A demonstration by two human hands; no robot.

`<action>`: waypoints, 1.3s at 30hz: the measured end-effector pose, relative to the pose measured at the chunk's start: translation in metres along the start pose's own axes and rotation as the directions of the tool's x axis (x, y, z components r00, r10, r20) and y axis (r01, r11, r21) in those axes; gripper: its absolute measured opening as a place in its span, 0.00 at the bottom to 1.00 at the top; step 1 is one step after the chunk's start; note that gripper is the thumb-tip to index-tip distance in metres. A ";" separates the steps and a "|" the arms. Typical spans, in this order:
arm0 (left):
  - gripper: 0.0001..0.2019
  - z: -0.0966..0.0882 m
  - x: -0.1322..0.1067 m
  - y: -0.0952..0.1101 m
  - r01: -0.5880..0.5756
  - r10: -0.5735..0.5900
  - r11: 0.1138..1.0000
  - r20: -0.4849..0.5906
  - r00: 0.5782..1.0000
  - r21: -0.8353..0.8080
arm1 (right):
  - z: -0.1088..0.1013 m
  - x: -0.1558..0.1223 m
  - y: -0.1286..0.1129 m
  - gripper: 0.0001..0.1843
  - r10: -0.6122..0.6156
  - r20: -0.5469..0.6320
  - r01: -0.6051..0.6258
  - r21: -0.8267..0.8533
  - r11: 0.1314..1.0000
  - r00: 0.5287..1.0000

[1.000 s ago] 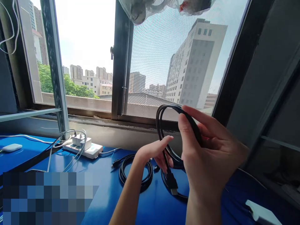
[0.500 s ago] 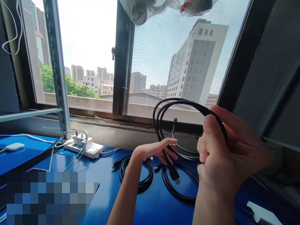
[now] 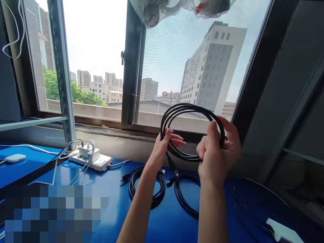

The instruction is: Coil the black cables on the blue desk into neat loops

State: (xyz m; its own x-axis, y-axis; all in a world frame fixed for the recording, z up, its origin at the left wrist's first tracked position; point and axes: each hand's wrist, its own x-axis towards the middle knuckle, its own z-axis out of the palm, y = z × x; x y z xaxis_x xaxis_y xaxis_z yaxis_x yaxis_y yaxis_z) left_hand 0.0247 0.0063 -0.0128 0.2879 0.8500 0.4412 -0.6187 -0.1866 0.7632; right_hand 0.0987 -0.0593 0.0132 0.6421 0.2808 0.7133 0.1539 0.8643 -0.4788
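Observation:
Both my hands hold up a black cable coil (image 3: pixel 188 109) in front of the window. My left hand (image 3: pixel 162 145) grips its left side, thumb and fingers closed round the strands. My right hand (image 3: pixel 217 152) pinches the right side of the loop. A tail of the same cable hangs from the coil down to the blue table (image 3: pixel 157 219). Below my hands two more black cable coils lie flat on the table, one to the left (image 3: pixel 146 185) and one under the hanging tail (image 3: pixel 184 199).
A white power strip (image 3: pixel 91 158) with plugged chargers and white wires sits at the left by the window sill. A small white device (image 3: pixel 14 158) lies at the far left. A white object (image 3: pixel 280 231) rests at the bottom right. Thin black wires trail over the right side.
The coil has been gathered into a tighter loop and raised. My left hand rose from below and closed on its left side. My right hand moved left and away from the camera.

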 end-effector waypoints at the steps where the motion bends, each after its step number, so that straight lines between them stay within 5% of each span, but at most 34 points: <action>1: 0.22 0.000 0.001 0.001 -0.015 0.013 0.999 -0.029 0.999 -0.049 | -0.001 0.001 0.004 0.16 0.016 0.010 -0.016 -0.038 0.999 1.000; 8: 0.18 -0.002 0.000 0.012 -0.230 0.207 0.960 -0.152 0.967 -0.158 | -0.007 0.007 0.016 0.22 0.124 0.164 -0.078 -0.263 0.962 0.979; 17: 0.10 -0.009 -0.006 0.026 -0.172 0.153 0.980 -0.176 0.973 -0.102 | -0.005 -0.002 0.013 0.25 0.011 0.341 0.068 -0.219 0.973 0.940; 23: 0.11 -0.009 -0.007 0.025 -0.194 0.184 0.979 -0.135 0.974 -0.064 | -0.001 -0.004 0.006 0.19 -0.072 0.313 0.126 -0.156 0.980 0.947; 39: 0.29 -0.012 -0.013 0.028 -0.135 0.135 0.988 0.006 0.991 0.078 | -0.011 0.007 0.018 0.16 -0.202 0.280 0.292 -0.333 0.897 0.939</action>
State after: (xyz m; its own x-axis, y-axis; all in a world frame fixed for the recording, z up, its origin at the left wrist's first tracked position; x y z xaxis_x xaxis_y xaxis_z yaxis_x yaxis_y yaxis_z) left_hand -0.0052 -0.0041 -0.0027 0.2060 0.8142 0.5427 -0.5931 -0.3373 0.7311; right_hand 0.1141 -0.0469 0.0037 0.3615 0.2060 0.9093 0.5754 0.7181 -0.3914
